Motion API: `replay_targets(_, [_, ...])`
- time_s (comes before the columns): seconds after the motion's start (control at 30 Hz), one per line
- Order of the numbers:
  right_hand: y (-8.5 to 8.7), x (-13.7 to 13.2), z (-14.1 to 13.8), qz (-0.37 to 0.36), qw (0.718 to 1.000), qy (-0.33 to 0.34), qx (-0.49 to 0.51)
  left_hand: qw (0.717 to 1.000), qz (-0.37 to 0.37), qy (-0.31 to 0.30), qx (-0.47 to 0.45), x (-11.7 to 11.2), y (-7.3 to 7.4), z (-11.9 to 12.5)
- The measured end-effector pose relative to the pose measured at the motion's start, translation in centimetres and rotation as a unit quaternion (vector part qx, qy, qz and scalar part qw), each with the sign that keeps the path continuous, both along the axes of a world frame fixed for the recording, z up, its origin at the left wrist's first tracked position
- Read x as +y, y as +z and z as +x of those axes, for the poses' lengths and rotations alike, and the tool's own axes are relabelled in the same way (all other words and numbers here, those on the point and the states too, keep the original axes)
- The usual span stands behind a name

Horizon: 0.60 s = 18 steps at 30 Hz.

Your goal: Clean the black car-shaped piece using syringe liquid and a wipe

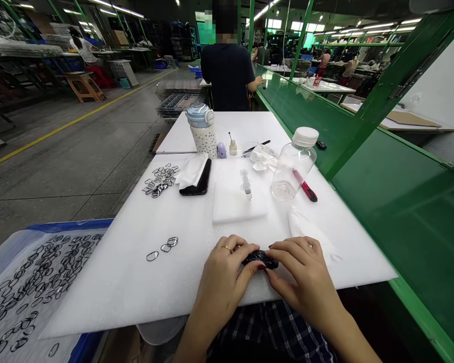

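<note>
"Where's the black part (265, 258)?"

"Lower middle of the frame, between both hands, low over the white table (128, 297). I can't tell whether it touches the surface."

"And the grip?"

"The left hand (224, 272) pinches its left end, thumb in front. The right hand (307, 266) pinches the other end with thumb and fingertips."

"How would you handle it well?"

"I'd press lightly and evenly from both ends, since lopsided force could twist it or make it slip. Working low seems wise, in case it drops. I'd also mind the syringe (245, 185) near the frame's centre: a reaching knuckle could knock it."
</note>
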State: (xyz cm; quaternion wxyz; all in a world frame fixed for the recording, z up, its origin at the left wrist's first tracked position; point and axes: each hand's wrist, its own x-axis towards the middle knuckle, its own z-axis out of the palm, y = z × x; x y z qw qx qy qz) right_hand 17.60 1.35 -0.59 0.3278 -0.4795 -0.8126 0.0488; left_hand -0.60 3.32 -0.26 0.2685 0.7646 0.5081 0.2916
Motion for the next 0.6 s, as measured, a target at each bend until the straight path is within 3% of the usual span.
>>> replay_targets(0.2, [0.1,0.2,0.5,0.002,0.999,0.035,0.006,1.0,-0.008,-0.006,-0.005,-0.1,-0.1,0.0])
replay_targets(0.43, [0.5,0.4,-0.6,-0.166,0.982,0.082,0.038,0.999,-0.029,-0.007,-0.025,0.0,0.0,-0.2])
replay_targets(0.53, [0.1,0.1,-0.4,-0.141,0.986,0.079,0.04,0.999,-0.034,-0.006,-0.042,-0.1,-0.1,-0.4])
replay_targets(0.6, [-0.2,-0.8,2.0,-0.097,0.994,0.014,0.05,0.998,-0.04,-0.002,-0.044,-0.3,-0.1,-0.4])
